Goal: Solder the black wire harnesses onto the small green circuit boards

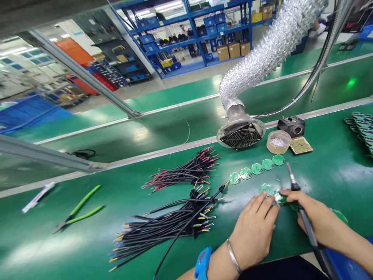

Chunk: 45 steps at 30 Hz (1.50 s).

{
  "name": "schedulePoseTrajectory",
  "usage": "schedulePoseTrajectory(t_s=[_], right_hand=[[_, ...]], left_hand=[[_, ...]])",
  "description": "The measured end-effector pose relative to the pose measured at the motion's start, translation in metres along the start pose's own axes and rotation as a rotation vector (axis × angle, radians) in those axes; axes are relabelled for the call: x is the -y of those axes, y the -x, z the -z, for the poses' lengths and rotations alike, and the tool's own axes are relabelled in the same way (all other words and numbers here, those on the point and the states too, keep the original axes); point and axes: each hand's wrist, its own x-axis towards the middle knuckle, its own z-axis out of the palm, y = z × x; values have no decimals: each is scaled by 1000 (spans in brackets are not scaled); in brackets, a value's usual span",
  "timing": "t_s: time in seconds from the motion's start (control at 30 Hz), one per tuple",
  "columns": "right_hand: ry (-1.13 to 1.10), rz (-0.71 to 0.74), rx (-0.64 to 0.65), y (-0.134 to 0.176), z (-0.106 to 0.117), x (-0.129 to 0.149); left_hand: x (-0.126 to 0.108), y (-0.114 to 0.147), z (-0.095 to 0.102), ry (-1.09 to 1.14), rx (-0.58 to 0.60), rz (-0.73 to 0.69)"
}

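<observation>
My right hand (314, 216) is closed round a soldering iron (304, 221), its tip pointing up and away over the bench. A fingertip of that hand also touches the small green circuit boards (266, 189) in front of it. From the left, my left hand (256, 225) presses its bent fingertips onto these boards; its fingers partly cover them. Just beyond, several round green circuit boards (257, 168) lie in a slanting row. Another green board (339, 216) shows partly behind my right wrist.
Black cables with yellow and blue ends (163, 229) and black cables with red ends (183, 171) lie left. Farther left are green-handled cutters (84, 206). A fume extractor hood (241, 134) hangs over the back, beside a round tub (279, 143) and a sponge tray (301, 145).
</observation>
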Motion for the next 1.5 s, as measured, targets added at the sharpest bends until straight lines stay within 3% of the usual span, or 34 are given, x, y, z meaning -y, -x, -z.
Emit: schedulePoseTrajectory(t_s=[0.1,0.2,0.3,0.4,0.47,0.53,0.6,0.63,0.77,0.8,0.83,0.93,1.0,1.13,1.17,1.27,1.4,1.5], right_hand=[[-47,144,117,-23,-4,4],[35,170,27,-29,-15,-2],[45,167,-3,-25,-28,-10],[-9,175,22,-25,-37,-13],[-44,182,2,-27,-38,-12],[-62,177,-49,-29,-37,-13],[-64,162,-85,-30,-36,-13],[-61,159,-91,-30,-35,-13],[-40,174,-81,-29,-33,-10],[-36,173,-83,-29,-33,-10],[-37,171,-87,-29,-33,-9],[-54,154,-95,-29,-35,-10],[-67,143,-97,-29,-37,-12],[-97,164,-130,-31,-37,-6],[-122,148,-153,-31,-35,0],[-299,3,-255,-35,-26,27],[-604,-159,-316,-45,-24,61],[-702,-192,-356,-48,-28,67]], left_hand=[[-5,10,-8,-30,-23,77],[-8,24,-4,-11,-63,90],[0,37,20,32,-247,138],[26,45,50,-68,-461,384],[49,47,64,-97,-399,479],[70,49,72,-27,-289,457],[82,53,80,82,-313,415],[86,55,85,127,-398,412],[89,49,106,147,-934,396],[90,42,108,111,-969,375],[92,33,109,72,-920,350],[100,8,102,-64,-510,362],[98,1,98,-152,-332,439],[58,12,102,-209,-343,514],[43,16,103,-148,-329,491],[9,19,90,203,-132,325],[-1,4,53,462,-149,371],[5,-5,34,578,-161,406]])
